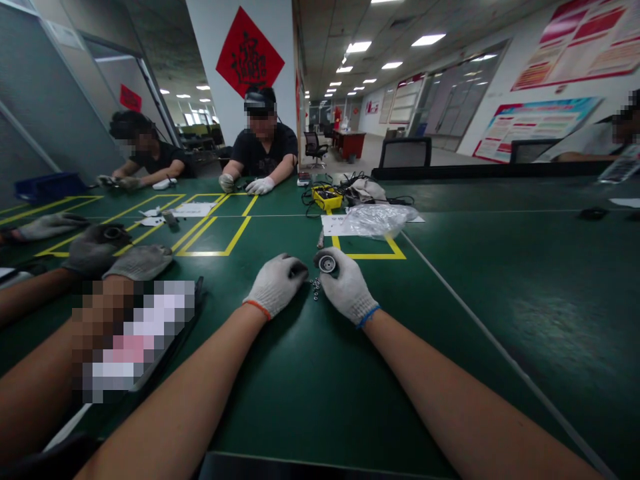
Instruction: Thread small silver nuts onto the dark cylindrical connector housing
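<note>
My right hand [349, 285], in a white knit glove with a blue cuff, grips a small round metal cup-like part [327, 265]. Its ringed open face points up toward me. Close by on the left, my left hand [277, 283] wears a white glove with an orange cuff; its thumb and fingers are pinched together, and whatever lies between them is hidden. Several tiny metal rings or nuts [316, 287] lie on the green table [320, 387] between both hands. Just beyond the right hand's fingertips is a small greyish metal piece [321, 239].
Ahead lie a clear plastic bag [377, 219], a white paper [337, 227] and a yellow box [327, 198] among black cables. Yellow tape [375, 257] marks the tabletop. Co-workers' gloved hands [140, 262] are at the left, and another person [263, 143] sits opposite.
</note>
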Demonstrator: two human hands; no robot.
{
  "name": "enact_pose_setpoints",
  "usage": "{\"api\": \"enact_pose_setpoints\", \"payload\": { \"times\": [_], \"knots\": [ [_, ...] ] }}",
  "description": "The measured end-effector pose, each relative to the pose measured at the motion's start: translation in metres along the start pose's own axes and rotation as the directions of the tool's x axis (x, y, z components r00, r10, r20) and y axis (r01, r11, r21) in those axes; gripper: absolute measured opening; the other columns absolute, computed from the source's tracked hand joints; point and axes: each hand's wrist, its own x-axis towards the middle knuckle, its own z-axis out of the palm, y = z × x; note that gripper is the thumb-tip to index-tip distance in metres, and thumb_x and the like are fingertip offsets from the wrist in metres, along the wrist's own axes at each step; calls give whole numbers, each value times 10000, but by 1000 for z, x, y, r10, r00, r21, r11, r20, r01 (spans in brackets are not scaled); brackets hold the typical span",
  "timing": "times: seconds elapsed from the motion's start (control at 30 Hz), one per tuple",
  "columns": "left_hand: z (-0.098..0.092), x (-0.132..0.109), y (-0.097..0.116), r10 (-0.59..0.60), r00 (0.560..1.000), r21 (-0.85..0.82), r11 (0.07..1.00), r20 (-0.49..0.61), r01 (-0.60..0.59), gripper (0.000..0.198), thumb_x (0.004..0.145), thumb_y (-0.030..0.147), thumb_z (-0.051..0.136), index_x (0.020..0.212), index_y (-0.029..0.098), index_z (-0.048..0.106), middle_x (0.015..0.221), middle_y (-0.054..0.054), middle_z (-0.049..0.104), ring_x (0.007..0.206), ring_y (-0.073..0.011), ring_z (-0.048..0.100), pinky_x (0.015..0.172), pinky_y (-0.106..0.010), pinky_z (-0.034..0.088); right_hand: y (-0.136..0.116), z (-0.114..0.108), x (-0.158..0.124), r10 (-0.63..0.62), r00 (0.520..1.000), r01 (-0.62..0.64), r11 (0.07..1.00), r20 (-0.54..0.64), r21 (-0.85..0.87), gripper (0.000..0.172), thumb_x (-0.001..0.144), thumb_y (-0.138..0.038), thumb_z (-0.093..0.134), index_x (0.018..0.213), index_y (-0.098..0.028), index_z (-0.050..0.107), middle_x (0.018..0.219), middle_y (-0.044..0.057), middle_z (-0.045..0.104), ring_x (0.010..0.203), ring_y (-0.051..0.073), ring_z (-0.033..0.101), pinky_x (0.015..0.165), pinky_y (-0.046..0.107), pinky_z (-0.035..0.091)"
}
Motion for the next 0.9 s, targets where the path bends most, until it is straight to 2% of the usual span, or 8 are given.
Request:
{"api": "enact_pose_setpoints", "payload": {
  "times": [0.03, 0.1, 0.17, 0.27, 0.37, 0.7, 0.9],
  "knots": [
    [-2, 0, 1, -12, 995, -67, 998, -96, 6, 126, 907, 231, 669, 919, 182, 784, 924, -75, 731, 882, -229, 696, 825, -346, 553, 1, 0, 1, 14, 1000, -14, 1000, -9, 27, 299, 630, -113, 502, 870, -225, 640, 867, 35, 709, 862, 230, 668, 832, 373, 550],
    [-6, -2, 5, -23, 959, -197, 980, -282, -34, 116, 911, 232, 672, 927, 181, 775, 911, -58, 731, 878, -209, 696, 814, -330, 554, 1, 0, 2, 37, 999, -35, 996, -19, 83, 308, 599, -122, 488, 849, -226, 636, 823, 21, 698, 826, 224, 657, 795, 360, 545],
    [-10, -5, 13, 18, 929, -269, 955, -369, -126, 114, 918, 244, 676, 930, 181, 769, 905, -48, 726, 857, -191, 691, 782, -311, 556, 0, 0, 3, 35, 999, -33, 992, -14, 118, 298, 588, -137, 486, 834, -223, 630, 792, 15, 685, 792, 219, 644, 759, 351, 535],
    [-11, -12, 27, 142, 929, -279, 928, -343, -245, 81, 910, 226, 698, 915, 188, 769, 901, -41, 718, 835, -172, 680, 747, -288, 557, -4, 0, 2, 9, 1000, -11, 995, 16, 102, 256, 611, -150, 499, 830, -222, 609, 772, 10, 663, 765, 210, 622, 722, 334, 515],
    [-8, -15, 32, 208, 929, -269, 917, -305, -293, 62, 898, 173, 712, 903, 185, 773, 915, -39, 718, 826, -157, 676, 743, -275, 557, -8, 1, 0, 4, 998, -8, 998, 64, 58, 227, 647, -148, 507, 843, -221, 595, 769, 8, 645, 753, 202, 612, 699, 320, 495],
    [-9, -13, 30, 238, 941, -280, 911, -242, -302, 73, 870, 139, 738, 906, 177, 790, 887, -31, 707, 752, -137, 656, 683, -258, 531, -7, 0, -2, -18, 988, 23, 999, 151, -29, 156, 709, -134, 548, 835, -212, 594, 821, 26, 654, 782, 200, 615, 714, 315, 477],
    [-10, -14, 32, 185, 967, -317, 919, -175, -233, 72, 855, 161, 737, 873, 184, 803, 849, -29, 702, 742, -146, 659, 686, -273, 533, -11, 0, -3, -53, 983, 65, 996, 173, -61, 113, 719, -139, 554, 797, -211, 592, 808, 40, 638, 778, 214, 607, 705, 328, 469]
  ]
}}
